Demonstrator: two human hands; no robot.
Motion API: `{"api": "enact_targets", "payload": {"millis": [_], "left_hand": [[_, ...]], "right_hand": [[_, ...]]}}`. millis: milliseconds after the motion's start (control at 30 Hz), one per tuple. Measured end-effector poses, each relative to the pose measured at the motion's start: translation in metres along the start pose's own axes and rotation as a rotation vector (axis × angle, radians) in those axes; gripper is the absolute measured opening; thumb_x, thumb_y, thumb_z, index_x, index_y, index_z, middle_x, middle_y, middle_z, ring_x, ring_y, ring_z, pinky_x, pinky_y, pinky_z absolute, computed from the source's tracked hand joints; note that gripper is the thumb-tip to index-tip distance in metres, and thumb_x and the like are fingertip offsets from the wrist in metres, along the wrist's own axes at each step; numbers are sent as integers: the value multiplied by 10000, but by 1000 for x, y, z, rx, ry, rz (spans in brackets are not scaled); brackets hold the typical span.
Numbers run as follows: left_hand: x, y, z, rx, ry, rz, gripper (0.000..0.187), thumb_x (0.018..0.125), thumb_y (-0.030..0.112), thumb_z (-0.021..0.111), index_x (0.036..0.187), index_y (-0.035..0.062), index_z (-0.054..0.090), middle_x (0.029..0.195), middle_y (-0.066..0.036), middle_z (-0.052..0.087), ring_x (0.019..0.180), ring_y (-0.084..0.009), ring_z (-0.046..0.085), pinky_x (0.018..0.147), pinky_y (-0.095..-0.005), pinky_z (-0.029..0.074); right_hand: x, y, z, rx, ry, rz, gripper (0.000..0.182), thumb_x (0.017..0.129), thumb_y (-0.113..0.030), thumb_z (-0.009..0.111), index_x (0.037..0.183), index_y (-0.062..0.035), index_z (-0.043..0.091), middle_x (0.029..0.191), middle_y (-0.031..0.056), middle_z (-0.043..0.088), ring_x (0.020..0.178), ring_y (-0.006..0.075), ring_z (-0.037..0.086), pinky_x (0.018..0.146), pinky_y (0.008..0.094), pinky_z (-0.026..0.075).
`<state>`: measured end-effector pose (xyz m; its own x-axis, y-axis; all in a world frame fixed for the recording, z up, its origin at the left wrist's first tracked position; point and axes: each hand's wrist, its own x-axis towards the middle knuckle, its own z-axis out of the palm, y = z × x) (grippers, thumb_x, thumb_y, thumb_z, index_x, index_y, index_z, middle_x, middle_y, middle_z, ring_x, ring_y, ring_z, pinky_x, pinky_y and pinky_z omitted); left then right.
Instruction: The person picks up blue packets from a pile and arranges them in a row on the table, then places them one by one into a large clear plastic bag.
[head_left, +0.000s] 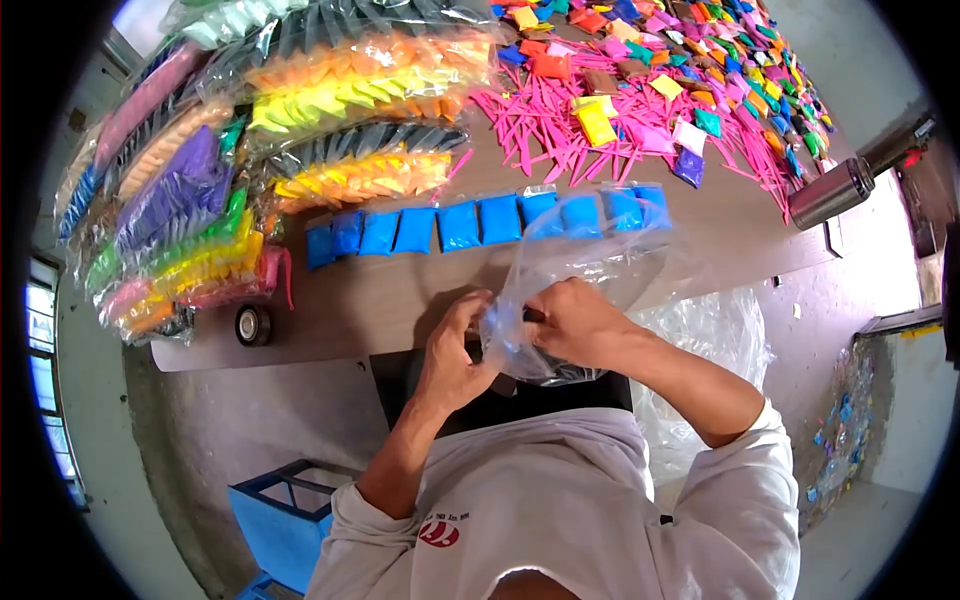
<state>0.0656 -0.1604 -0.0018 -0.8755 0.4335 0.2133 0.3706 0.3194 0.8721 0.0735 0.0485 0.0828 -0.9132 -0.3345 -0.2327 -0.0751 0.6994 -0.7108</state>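
Note:
A large clear plastic bag (625, 262) is bunched between my hands at the table's front edge. My left hand (452, 352) pinches its gathered left end with curled fingers. On the other side, my right hand (578, 322) is closed on the bag's film, with a small dark spot showing by its fingertips. Just beyond the hands lies a row of flat blue packets (458, 226), side by side across the table. The bag's upper part overlaps the right-hand packets of that row.
Filled bags of coloured packets (360, 95) are piled at the left, near a roll of tape (253, 325). Pink plastic sticks (540, 125) and loose packets cover the back right, beside a metal bottle (832, 194). Clear plastic (712, 345) hangs at the right; a blue crate (280, 535) stands below.

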Motion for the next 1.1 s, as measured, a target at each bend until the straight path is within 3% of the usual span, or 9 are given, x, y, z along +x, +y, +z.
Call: {"api": "enact_targets", "payload": {"millis": [200,567,700,767,800,867,933,1000,1100], "left_hand": [[4,14,-7,-50,-97,-53,604,764,95,771,1307,22,518,1231,-181,615,1101,-284,647,926,-367,533],[2,4,9,17,81,43,505,763,89,721,1244,29,581,1117,-150,653,1004,-293,654,884,-382,512],[2,10,5,37,41,1,468,758,81,719,1210,25,610,1112,-142,664,1017,-281,659,897,-374,509],[1,12,7,37,57,7,460,757,81,721,1201,24,617,1120,-141,665,1027,-284,661,903,-374,509],[1,12,8,55,78,3,452,756,81,724,1193,22,625,1129,-141,665,1038,-286,663,910,-374,509],[3,13,9,40,87,20,454,750,73,722,1193,23,631,1138,-142,666,1048,-293,666,918,-376,510],[3,11,7,113,89,89,461,746,69,717,1196,23,629,1126,-147,666,1035,-301,668,913,-377,512],[1,12,8,52,79,27,500,745,82,702,1232,5,621,1128,-164,666,1041,-313,653,930,-391,495],[1,12,6,41,81,2,498,743,81,700,1228,4,618,1115,-167,666,1029,-319,653,922,-390,496]], "right_hand": [[7,3,9,78,84,-8,270,856,-219,730,969,22,683,907,279,664,912,465,632,801,518,500],[-20,-6,-13,-26,-12,-41,315,883,-236,706,1016,41,636,876,284,655,858,475,633,750,531,496],[-68,-21,-50,49,-63,-298,251,908,-186,676,1067,5,646,846,231,673,800,439,647,718,494,514],[-107,-21,-86,305,-87,-607,222,929,-197,657,1033,-2,684,840,192,690,750,379,670,680,443,541],[-122,-15,-96,387,142,-715,273,943,-234,648,945,33,708,773,159,700,659,300,685,606,366,544],[-139,23,-104,653,591,-635,370,968,-276,608,825,54,697,573,95,639,514,177,630,499,269,470],[-122,33,-130,688,931,-238,296,998,-215,575,1003,63,677,703,65,633,604,126,593,598,244,482],[-79,86,-139,520,969,-13,271,991,-205,607,1093,39,663,813,56,655,702,127,607,652,248,487],[-32,159,-126,237,711,132,336,910,-242,712,1099,33,672,853,101,693,779,197,653,695,338,519]]}}
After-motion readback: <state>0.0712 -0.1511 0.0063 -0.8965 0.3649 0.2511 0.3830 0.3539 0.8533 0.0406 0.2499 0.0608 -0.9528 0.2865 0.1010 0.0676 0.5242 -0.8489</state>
